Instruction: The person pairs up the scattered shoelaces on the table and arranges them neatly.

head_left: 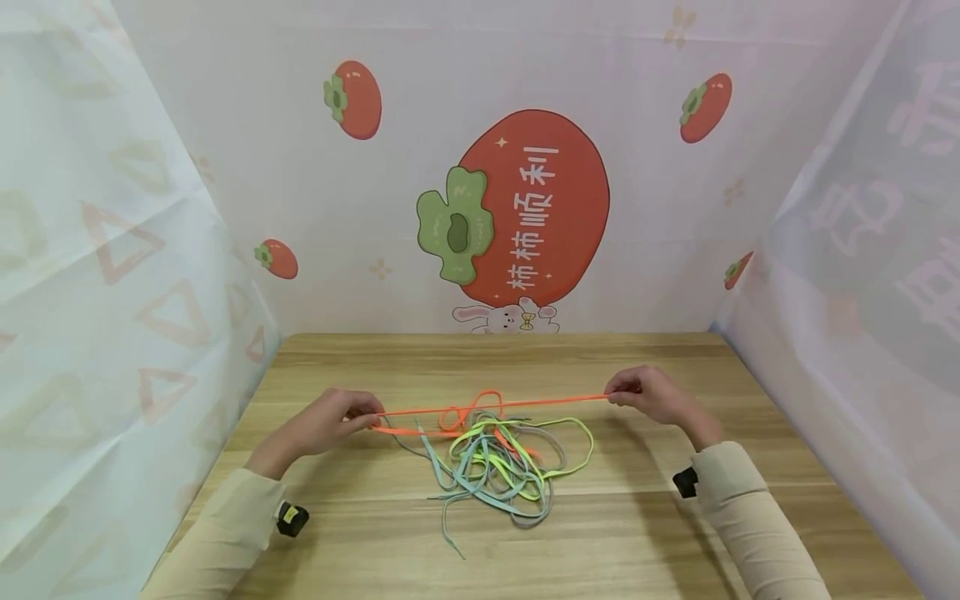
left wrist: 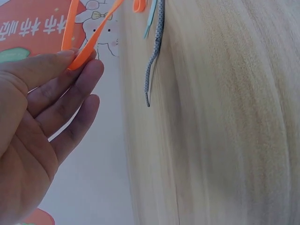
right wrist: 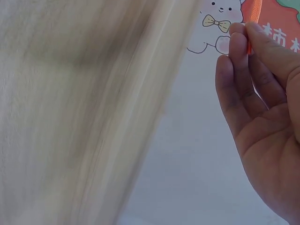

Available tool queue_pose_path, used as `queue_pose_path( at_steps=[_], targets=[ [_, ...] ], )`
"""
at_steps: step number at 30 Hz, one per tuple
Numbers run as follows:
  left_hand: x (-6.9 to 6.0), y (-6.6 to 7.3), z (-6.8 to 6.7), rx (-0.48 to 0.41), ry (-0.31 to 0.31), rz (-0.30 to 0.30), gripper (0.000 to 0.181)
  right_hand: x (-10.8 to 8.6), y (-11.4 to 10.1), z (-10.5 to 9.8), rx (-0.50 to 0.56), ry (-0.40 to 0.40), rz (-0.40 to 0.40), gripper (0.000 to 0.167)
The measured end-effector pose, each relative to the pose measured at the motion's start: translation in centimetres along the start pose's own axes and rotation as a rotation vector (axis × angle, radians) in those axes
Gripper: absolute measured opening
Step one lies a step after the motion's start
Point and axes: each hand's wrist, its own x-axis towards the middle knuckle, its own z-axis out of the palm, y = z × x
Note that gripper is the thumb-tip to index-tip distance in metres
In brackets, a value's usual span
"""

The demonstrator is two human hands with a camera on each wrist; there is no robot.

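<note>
An orange shoelace (head_left: 555,402) is stretched almost straight between both hands. My left hand (head_left: 348,412) pinches it between thumb and fingers, and in the left wrist view the orange lace (left wrist: 84,55) folds back on itself at the fingertips. On the right, my right hand (head_left: 651,395) pinches the other end between thumb and fingers. Below the taut stretch lies a loose tangle of laces: a yellow-green lace (head_left: 590,442), a light blue lace (head_left: 433,458) and a grey lace (head_left: 558,450). More orange loops run into this pile, where their path is partly hidden.
The laces lie on a wooden table (head_left: 360,542). A white printed backdrop (head_left: 645,275) rises behind its far edge, and white sheets hang at the left (head_left: 112,333) and right. A grey lace tip (left wrist: 147,93) lies near the left hand.
</note>
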Motion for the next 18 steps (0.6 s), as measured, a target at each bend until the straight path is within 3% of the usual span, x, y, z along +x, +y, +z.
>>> queue_pose_path(
  at_steps=[5, 10, 18],
  targets=[
    [-0.3, 0.0, -0.3, 0.025, 0.017, 0.020, 0.009, -0.1, 0.1, -0.7, 0.004, 0.043, -0.032, 0.008],
    [-0.9, 0.0, -0.8, 0.024, 0.032, 0.016, 0.009, -0.7, 0.6, -1.5, -0.021, 0.077, 0.007, 0.010],
    [-2.7, -0.8, -1.7, -0.007, 0.082, 0.000, 0.012, -2.1, 2.2, -2.5, -0.065, 0.126, 0.005, 0.008]
  ],
)
